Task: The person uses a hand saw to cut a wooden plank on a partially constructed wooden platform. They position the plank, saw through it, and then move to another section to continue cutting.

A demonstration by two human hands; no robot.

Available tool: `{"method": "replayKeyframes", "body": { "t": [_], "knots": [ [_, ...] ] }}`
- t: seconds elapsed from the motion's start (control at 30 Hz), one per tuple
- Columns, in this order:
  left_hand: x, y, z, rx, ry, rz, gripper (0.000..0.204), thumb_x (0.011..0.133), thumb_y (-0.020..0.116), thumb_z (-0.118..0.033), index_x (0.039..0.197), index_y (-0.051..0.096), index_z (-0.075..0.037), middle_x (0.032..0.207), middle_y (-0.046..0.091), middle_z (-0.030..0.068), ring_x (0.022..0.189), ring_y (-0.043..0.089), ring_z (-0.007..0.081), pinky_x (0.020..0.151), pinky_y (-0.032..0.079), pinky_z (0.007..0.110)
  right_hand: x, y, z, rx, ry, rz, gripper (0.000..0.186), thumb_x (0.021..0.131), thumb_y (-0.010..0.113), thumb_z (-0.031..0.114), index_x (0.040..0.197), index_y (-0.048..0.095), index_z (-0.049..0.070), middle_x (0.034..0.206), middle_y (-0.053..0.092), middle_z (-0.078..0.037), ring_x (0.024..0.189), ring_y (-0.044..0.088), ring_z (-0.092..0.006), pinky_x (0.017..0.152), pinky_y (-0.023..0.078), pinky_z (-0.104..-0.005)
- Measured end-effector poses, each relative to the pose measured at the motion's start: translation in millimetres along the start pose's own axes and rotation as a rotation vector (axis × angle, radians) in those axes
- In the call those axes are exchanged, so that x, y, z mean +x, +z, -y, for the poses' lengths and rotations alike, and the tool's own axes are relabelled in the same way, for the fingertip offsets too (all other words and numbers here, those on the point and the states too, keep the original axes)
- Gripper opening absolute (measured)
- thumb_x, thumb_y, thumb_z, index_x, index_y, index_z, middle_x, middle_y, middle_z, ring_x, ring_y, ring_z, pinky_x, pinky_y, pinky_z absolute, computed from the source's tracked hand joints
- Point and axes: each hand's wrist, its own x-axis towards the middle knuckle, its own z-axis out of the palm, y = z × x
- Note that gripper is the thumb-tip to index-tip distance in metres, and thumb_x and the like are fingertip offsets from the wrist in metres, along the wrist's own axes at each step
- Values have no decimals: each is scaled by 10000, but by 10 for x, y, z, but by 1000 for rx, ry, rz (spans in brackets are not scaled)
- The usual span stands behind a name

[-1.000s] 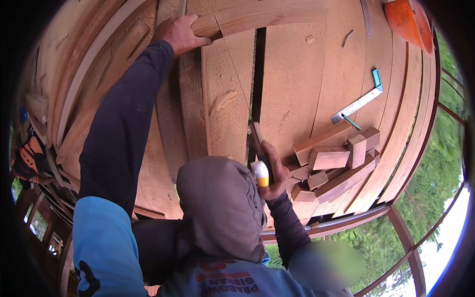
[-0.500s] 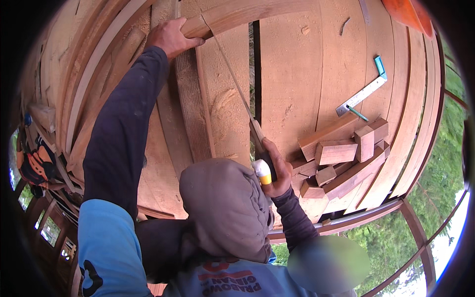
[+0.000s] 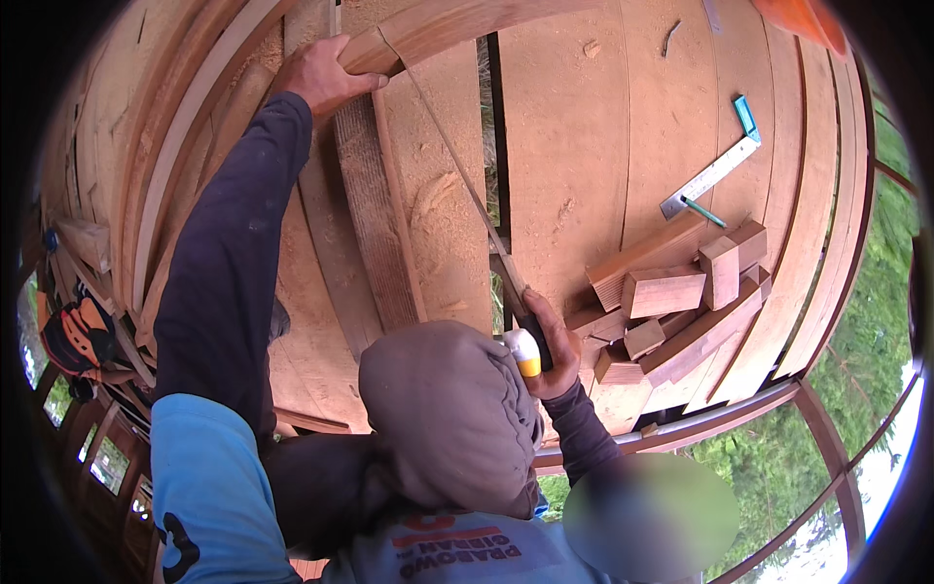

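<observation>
My left hand point(image 3: 323, 78) is closed around the end of a long wooden beam point(image 3: 457, 27), its thumb stretched along the near side. Right beside that thumb, the thin blade of a handsaw point(image 3: 449, 148) crosses the beam near its end, at a dark cut line. My right hand point(image 3: 555, 348) wraps round the saw's handle, close to my body. A white and yellow rounded part point(image 3: 523, 352) shows at the handle; most of the grip is hidden by my fingers. Below the beam end lies a ridged wooden board point(image 3: 375, 209).
Sawdust lies on the plank floor point(image 3: 569, 146), which has a dark gap. To the right are several cut wood blocks point(image 3: 666, 292), a try square point(image 3: 715, 175) and a green pencil point(image 3: 702, 211). Long curved timbers point(image 3: 170, 146) line the left. An orange object point(image 3: 803, 21) sits top right.
My right hand has drawn the saw slightly back toward my body. My left hand keeps its hold on the beam. The whole view has shifted a little.
</observation>
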Motion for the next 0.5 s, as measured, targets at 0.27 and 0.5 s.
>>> {"method": "replayKeyframes", "body": {
  "t": [0.27, 0.5],
  "knots": [
    [57, 59, -96, 64, -24, -34, 637, 714, 868, -512, 1171, 727, -91, 1068, 761, 158, 1000, 732, 328, 914, 559, 426, 1512, 514, -217, -10, -32, 56, 606, 900, 725, 54, 1457, 499, -22, 1314, 667, -262, 1179, 701, -325, 986, 523, -345],
    [65, 6, 23, 4, -20, 11, 651, 711, 868, -519, 1180, 724, -90, 1090, 758, 169, 1010, 731, 329, 919, 557, 422, 115, -30, -96, -58, -17, 30, 628, 866, 789, 55, 1426, 522, -42, 1290, 672, -290, 1199, 684, -376, 1016, 540, -404]
  ]
}}
